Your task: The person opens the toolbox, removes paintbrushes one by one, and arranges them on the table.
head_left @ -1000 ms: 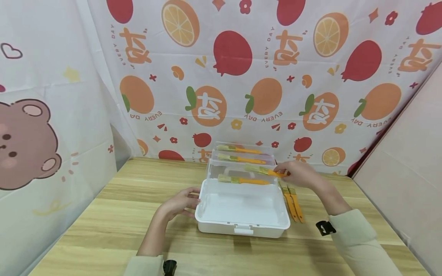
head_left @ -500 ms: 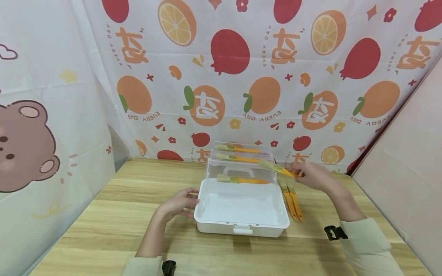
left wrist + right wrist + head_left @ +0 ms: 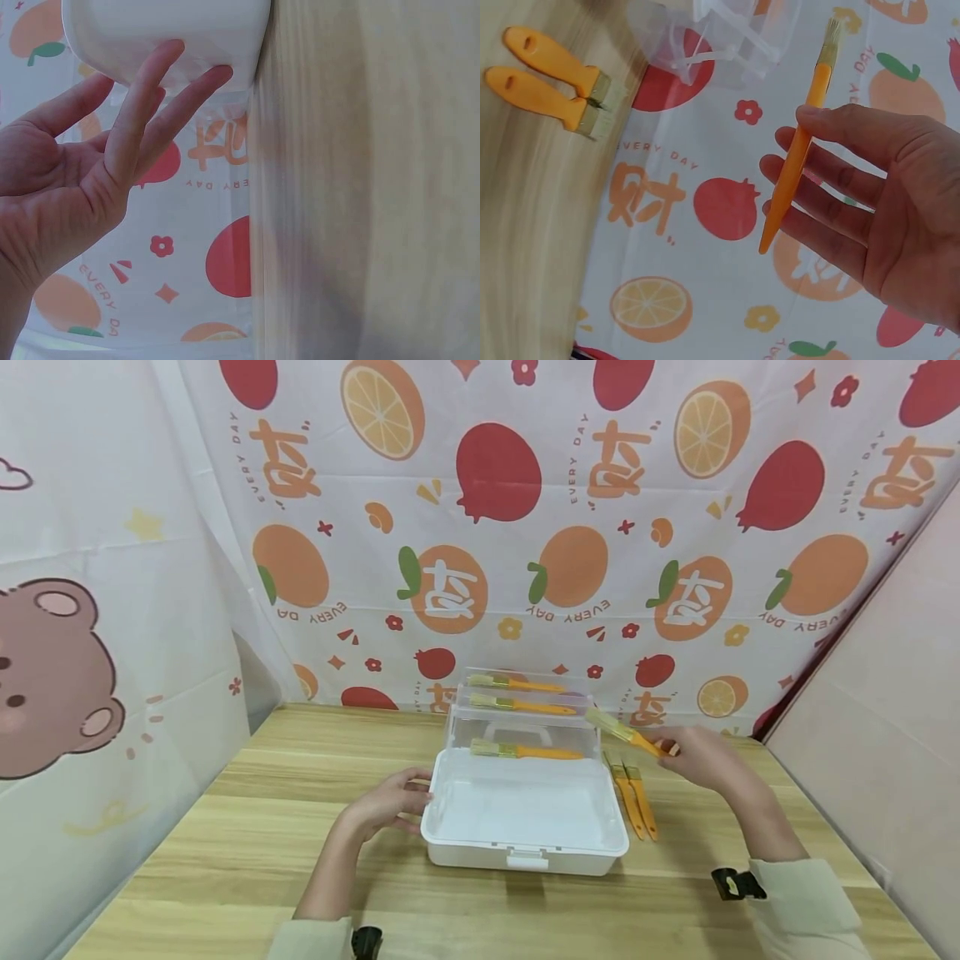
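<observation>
My right hand (image 3: 870, 187) pinches a paintbrush (image 3: 787, 184) by its orange handle, thumb on one side and fingers on the other. In the head view that brush is raised to the right of the box, bristles pointing up and left. My left hand (image 3: 390, 803) is at the left wall of the white plastic box (image 3: 525, 858); in the left wrist view its straight fingers (image 3: 214, 79) touch the box's side. The box stands with its lid up, and its main compartment holds nothing. Three paintbrushes lie across its clear trays: a rear one (image 3: 517, 683), a middle one (image 3: 521, 704) and a front one (image 3: 525, 751).
Two more orange-handled paintbrushes (image 3: 551, 64) lie side by side on the wooden table (image 3: 315, 760), right of the box. A fruit-printed cloth (image 3: 525, 552) hangs behind the table. White cloth (image 3: 180, 610) with a bear print borders the left.
My right hand has moved right with the paintbrush, from over the clear trays to beyond the box's right side. My left hand stays at the box.
</observation>
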Action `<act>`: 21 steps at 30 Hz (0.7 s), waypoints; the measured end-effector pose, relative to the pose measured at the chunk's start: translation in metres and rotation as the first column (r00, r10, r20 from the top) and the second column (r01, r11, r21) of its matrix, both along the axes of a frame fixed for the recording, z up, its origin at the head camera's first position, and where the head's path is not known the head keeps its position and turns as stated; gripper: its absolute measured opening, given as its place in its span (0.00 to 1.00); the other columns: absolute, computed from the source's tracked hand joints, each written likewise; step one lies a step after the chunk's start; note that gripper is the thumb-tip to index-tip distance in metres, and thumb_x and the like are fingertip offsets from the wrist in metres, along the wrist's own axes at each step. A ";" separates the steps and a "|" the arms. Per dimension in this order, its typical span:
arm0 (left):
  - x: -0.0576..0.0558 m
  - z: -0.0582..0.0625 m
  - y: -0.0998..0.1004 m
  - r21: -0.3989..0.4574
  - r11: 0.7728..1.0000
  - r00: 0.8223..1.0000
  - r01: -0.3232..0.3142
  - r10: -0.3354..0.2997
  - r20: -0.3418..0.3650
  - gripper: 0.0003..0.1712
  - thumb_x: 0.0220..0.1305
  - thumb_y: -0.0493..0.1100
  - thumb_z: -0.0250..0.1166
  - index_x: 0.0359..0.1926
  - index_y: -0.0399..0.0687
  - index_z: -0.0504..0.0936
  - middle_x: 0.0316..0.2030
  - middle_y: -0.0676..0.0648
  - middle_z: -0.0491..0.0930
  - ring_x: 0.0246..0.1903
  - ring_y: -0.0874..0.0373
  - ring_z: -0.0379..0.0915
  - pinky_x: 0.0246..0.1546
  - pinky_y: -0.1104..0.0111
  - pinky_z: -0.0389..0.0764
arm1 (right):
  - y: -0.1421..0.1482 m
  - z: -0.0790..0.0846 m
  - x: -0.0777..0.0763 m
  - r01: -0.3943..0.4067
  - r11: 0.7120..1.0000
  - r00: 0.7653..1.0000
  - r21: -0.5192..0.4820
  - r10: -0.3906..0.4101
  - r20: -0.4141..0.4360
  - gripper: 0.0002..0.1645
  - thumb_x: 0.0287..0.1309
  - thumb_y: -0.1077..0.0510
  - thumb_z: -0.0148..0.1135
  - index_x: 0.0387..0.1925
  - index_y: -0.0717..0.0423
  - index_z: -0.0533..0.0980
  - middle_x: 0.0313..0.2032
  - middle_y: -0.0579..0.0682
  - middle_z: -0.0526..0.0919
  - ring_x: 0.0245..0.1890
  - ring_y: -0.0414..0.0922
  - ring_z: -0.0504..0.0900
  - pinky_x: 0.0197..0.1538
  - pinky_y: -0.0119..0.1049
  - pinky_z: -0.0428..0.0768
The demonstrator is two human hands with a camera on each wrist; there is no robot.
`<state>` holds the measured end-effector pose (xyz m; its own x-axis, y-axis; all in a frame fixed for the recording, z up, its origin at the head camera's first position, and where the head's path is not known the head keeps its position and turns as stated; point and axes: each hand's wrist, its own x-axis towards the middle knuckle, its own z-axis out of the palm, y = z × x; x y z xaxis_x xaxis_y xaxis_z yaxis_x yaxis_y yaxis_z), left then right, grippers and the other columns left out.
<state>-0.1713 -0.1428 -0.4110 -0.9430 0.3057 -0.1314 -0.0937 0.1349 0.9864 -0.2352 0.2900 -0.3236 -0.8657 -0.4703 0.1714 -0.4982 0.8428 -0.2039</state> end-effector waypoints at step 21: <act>-0.001 0.001 0.000 -0.003 1.000 1.000 -0.012 0.012 0.008 0.26 0.65 0.34 0.53 0.61 0.28 0.57 0.51 0.31 0.68 0.40 0.44 0.75 0.33 0.55 0.80 | 0.016 -0.030 0.001 0.174 0.984 0.978 -0.026 -0.169 0.122 0.16 0.50 0.62 0.65 0.43 0.60 0.78 0.30 0.50 0.80 0.26 0.43 0.75 0.24 0.38 0.73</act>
<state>-0.1728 -0.1431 -0.4099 -0.9457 0.2937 -0.1395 -0.1029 0.1367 0.9853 -0.2342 0.3064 -0.3540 -0.9481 -0.3085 0.0769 -0.3174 0.9044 -0.2851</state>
